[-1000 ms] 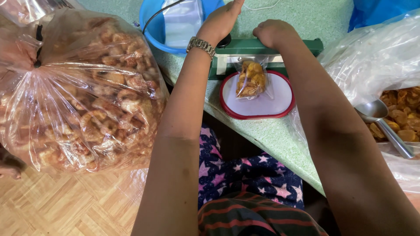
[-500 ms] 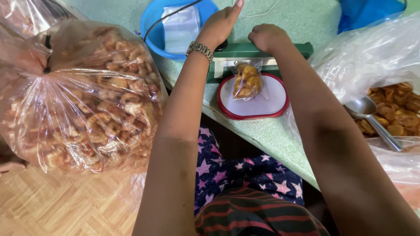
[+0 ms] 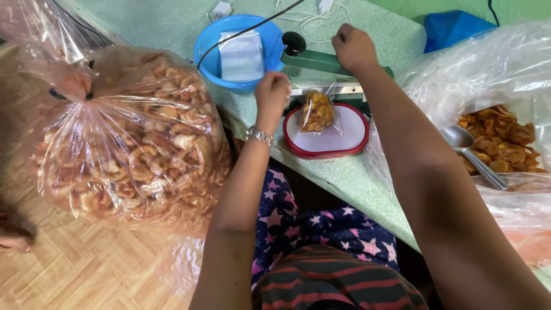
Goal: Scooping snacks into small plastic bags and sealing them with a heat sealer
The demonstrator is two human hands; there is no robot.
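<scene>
Here your right hand [image 3: 353, 47] was closed in a fist over the green lever arm [image 3: 321, 60] of the heat sealer, its grip wrapped on the arm near the middle. Your left hand [image 3: 272, 92] was pinched shut at the top left edge of the small clear bag of fried snacks [image 3: 317, 111], just beside the sealer's metal bar [image 3: 321, 90]; exactly how much of the film it held I cannot tell. The small bag lay with its mouth under that bar and its body resting on a white tray with a red rim [image 3: 327, 150], which sat on the green desk [image 3: 344, 178].

Behind your left hand stood a blue bowl [image 3: 213, 45] holding a stack of empty clear bags [image 3: 243, 56], with a black cable crossing over it. To your right, a large open plastic bag of golden chips [image 3: 505, 138] lay on the desk with a metal scoop [image 3: 468, 146] resting in it. To your left, a big tied plastic sack of pale fried pieces [image 3: 129, 143] stood over the wooden parquet floor [image 3: 86, 270].
</scene>
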